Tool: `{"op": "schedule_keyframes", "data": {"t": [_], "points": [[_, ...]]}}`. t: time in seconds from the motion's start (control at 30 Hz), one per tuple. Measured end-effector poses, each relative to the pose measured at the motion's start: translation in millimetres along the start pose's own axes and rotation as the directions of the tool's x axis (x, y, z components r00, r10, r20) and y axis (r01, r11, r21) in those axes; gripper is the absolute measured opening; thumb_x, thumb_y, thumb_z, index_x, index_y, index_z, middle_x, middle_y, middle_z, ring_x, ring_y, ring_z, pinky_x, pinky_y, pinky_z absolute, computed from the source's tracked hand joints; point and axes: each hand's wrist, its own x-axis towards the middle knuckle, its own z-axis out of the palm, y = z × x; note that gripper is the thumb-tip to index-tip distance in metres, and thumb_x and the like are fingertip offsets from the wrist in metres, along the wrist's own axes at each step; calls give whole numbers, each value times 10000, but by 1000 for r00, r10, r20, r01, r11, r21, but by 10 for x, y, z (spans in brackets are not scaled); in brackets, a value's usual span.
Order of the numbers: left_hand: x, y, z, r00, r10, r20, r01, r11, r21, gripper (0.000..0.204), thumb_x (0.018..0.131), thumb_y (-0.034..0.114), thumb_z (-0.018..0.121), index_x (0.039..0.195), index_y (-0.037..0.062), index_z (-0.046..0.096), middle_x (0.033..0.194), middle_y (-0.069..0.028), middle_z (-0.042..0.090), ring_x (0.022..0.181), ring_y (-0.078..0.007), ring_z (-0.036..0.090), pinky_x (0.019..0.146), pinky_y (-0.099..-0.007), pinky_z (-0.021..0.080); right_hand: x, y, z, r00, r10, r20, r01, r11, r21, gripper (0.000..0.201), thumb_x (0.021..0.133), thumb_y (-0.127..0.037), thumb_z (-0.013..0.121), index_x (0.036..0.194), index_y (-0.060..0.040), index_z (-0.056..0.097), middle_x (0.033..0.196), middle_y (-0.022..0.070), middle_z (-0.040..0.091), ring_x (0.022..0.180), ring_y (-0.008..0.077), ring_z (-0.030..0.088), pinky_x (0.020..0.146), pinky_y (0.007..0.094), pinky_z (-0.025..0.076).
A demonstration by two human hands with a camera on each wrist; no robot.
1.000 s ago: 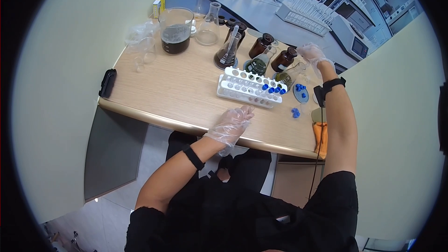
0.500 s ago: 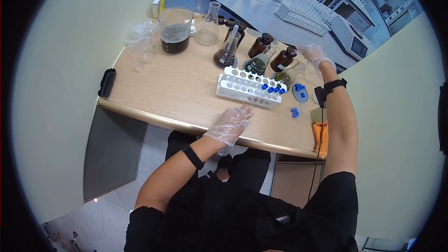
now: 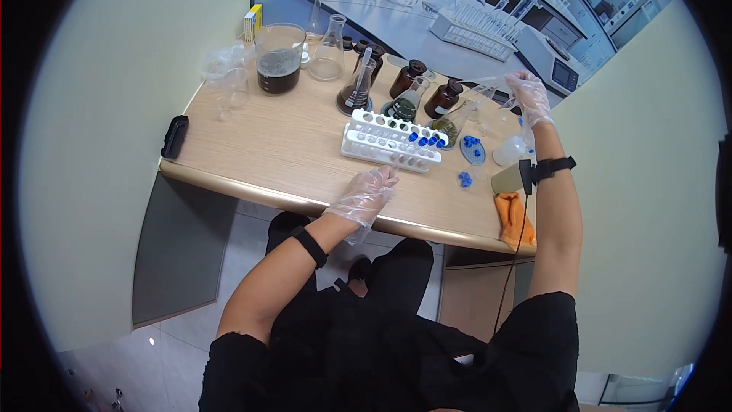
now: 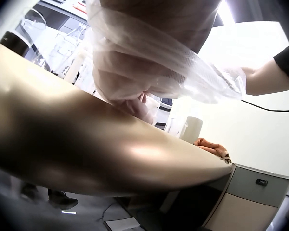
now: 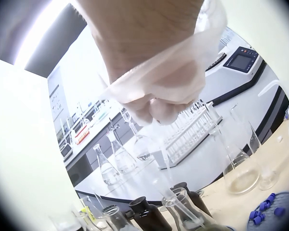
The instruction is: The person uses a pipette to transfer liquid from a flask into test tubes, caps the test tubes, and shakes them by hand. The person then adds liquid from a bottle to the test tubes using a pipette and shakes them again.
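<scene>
My gloved right hand (image 3: 528, 98) is raised at the right back of the table. Its fingertips pinch a thin, clear dropper (image 3: 485, 78), which points left above the flasks. In the right wrist view the dropper hangs blurred beneath the curled fingers. Closest below stands an Erlenmeyer flask of yellowish liquid (image 3: 445, 133), beside a brown bottle (image 3: 442, 99). My gloved left hand (image 3: 364, 194) lies at the table's front, fingers loosely curled. Its fingertips come close to the white test tube rack (image 3: 390, 154), where several tubes have blue caps (image 3: 427, 140). The left palm is hidden.
Flasks of green liquid (image 3: 401, 110) and dark liquid (image 3: 352, 98) stand behind the rack, near more brown bottles. At left is a beaker of dark liquid (image 3: 279, 82). Right of the rack are a dish of blue caps (image 3: 473, 151), a white cup (image 3: 506, 153) and an orange cloth (image 3: 514, 220).
My right hand has drawn to the right, away from the brown bottle, and the dropper now shows clearly. The head view has shifted slightly. The left hand stays by the rack.
</scene>
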Motion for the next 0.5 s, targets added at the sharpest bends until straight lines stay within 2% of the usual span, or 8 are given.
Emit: {"op": "schedule_keyframes", "data": {"t": [0.03, 0.13, 0.2, 0.27, 0.3, 0.37, 0.43, 0.5], "points": [[-1, -11, 16, 998, -58, 19, 59, 997, -51, 136, 1016, 152, 629, 1056, 22, 639, 857, -193, 689, 805, -346, 697, 736, -425, 529, -82, 6, -61, 998, -58, -26, 60, 995, 80, 259, 883, -274, 778, 1009, -58, 709, 804, -44, 623, 675, 58, 552, 602, 247, 442], [-48, 46, -26, 999, -47, 12, 48, 996, -80, 135, 1019, 152, 636, 1060, 23, 638, 842, -173, 682, 788, -305, 683, 738, -413, 524, -614, -377, -199, 996, -42, -79, 57, 978, 199, 246, 902, -254, 784, 1029, -60, 702, 835, -56, 616, 692, 45, 530, 617, 231, 429], [-41, 31, 4, 999, -50, 6, 51, 996, -78, 136, 1025, 162, 631, 1061, 31, 640, 839, -167, 681, 786, -298, 682, 736, -406, 524, -900, -390, -262, 993, -100, -59, 112, 961, 253, 261, 940, -270, 774, 1078, -68, 681, 851, -21, 646, 710, 53, 541, 633, 224, 413], [-32, -6, 23, 998, -59, -2, 58, 996, -72, 137, 1032, 172, 625, 1062, 39, 642, 836, -160, 680, 783, -291, 681, 734, -400, 524, -1310, -581, -270, 993, -115, 22, 95, 905, 414, 224, 971, -255, 757, 1078, -73, 682, 875, -16, 671, 713, 49, 544, 642, 209, 412], [-32, -24, 26, 999, -45, 0, 45, 996, -80, 136, 1038, 179, 618, 1057, 47, 640, 824, -147, 672, 771, -272, 673, 729, -396, 523, -1490, -659, -255, 993, -116, 24, 96, 904, 416, 224, 971, -255, 757, 1078, -73, 682, 875, -16, 671, 713, 49, 544, 642, 209, 412], [-33, -3, 5, 999, -37, 3, 37, 995, -89, 136, 1043, 187, 611, 1053, 54, 639, 811, -134, 664, 759, -252, 666, 723, -393, 522, -1821, -757, -193, 993, -45, 112, -10, 894, 449, 166, 973, -219, 754, 1043, -81, 691, 860, -27, 674, 736, 32, 537, 658, 213, 415], [-27, 34, -22, 996, -83, 35, 85, 993, -80, 146, 1054, 201, 597, 1042, 60, 633, 797, -115, 646, 742, -221, 644, 718, -379, 516, -2076, -740, -91, 988, -42, 149, -31, 890, 456, 152, 978, -207, 749, 1043, -81, 693, 873, -22, 683, 746, 33, 543, 670, 210, 417], [-18, -3, 12, 998, -63, 20, 65, 996, -66, 146, 1053, 201, 596, 1038, 60, 633, 793, -112, 643, 737, -214, 637, 719, -377, 514, -2234, -695, -14, 978, -38, 207, -67, 875, 479, 139, 985, -191, 745, 1045, -75, 697, 909, -9, 704, 782, 45, 580, 703, 206, 436]]}}
